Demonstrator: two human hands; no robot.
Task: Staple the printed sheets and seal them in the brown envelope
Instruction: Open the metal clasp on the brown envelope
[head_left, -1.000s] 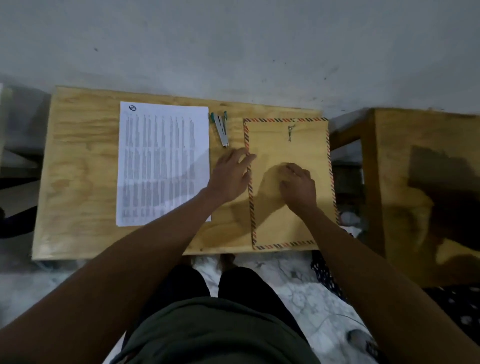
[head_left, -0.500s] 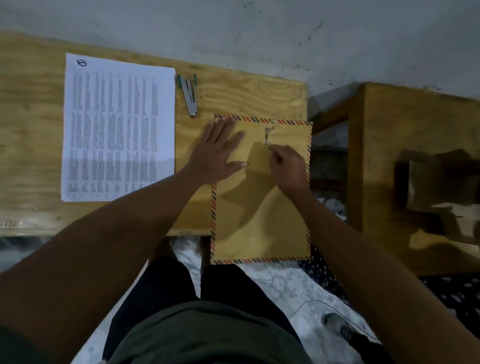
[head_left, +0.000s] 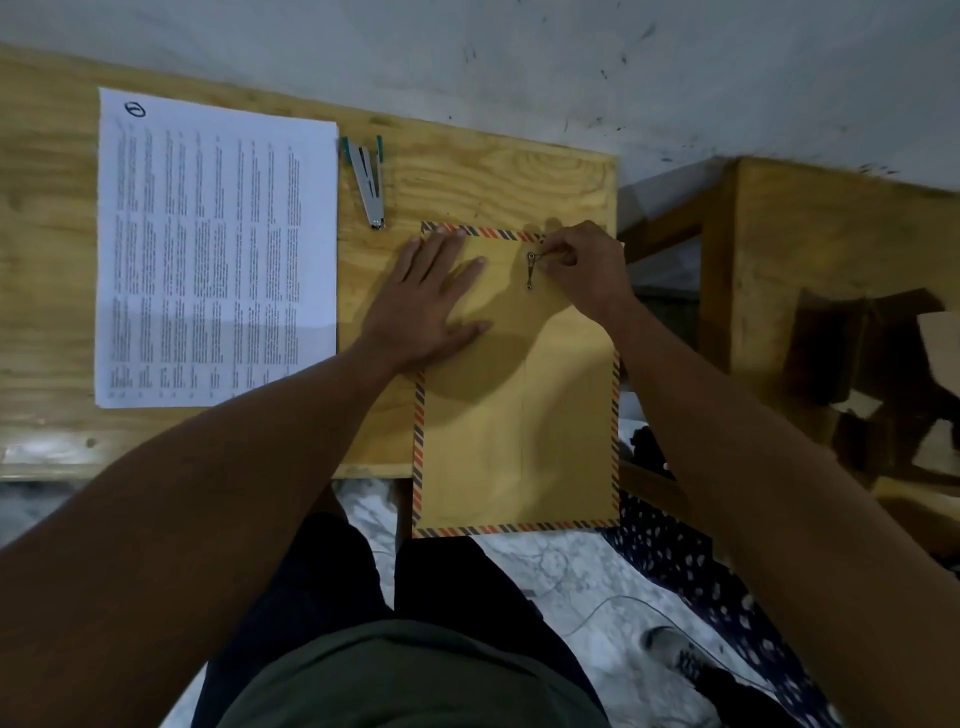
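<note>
A brown envelope (head_left: 519, 415) with a striped border lies on the right part of the wooden table (head_left: 52, 234), its lower end hanging over the front edge. My left hand (head_left: 431, 306) presses flat on its upper left part, fingers straight. My right hand (head_left: 582, 265) pinches the metal clasp (head_left: 531, 267) near the envelope's top edge. The printed sheets (head_left: 213, 249) lie flat on the table's left part. A metal stapler (head_left: 366, 182) with green ends lies between the sheets and the envelope, untouched.
A grey wall (head_left: 467, 62) runs behind the table. A second wooden table (head_left: 831, 249) stands to the right, with a gap between. Below are a pale floor (head_left: 571, 582), a patterned dark cloth (head_left: 675, 566), a thin cable and my lap.
The envelope has slid toward me and now overhangs the table's front edge. My right hand went up to the clasp and pinches it. My left hand moved fully onto the envelope.
</note>
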